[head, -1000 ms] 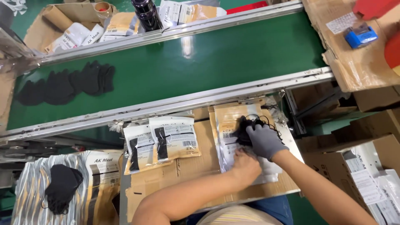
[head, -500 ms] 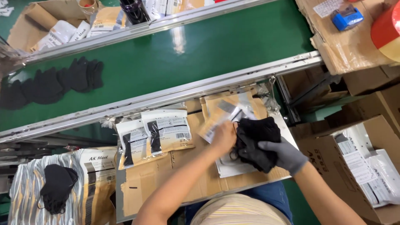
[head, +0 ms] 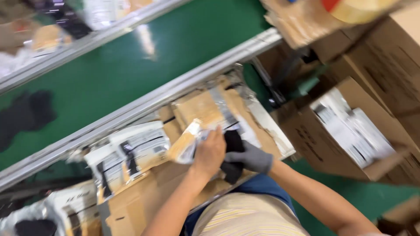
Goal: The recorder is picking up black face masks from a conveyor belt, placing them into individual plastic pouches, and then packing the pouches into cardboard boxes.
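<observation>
1. The bare left hand pinches the open mouth of a clear plastic bag, fingers closed on its edge.
2. The gloved right hand clutches a black cloth piece just right of that grip, touching the bag mouth.
3. The cloth looks soft, light and floppy, best bunched in the fist; the bag looks thin and slippery.
4. Right of both hands, an open cardboard box holds white packets.
</observation>
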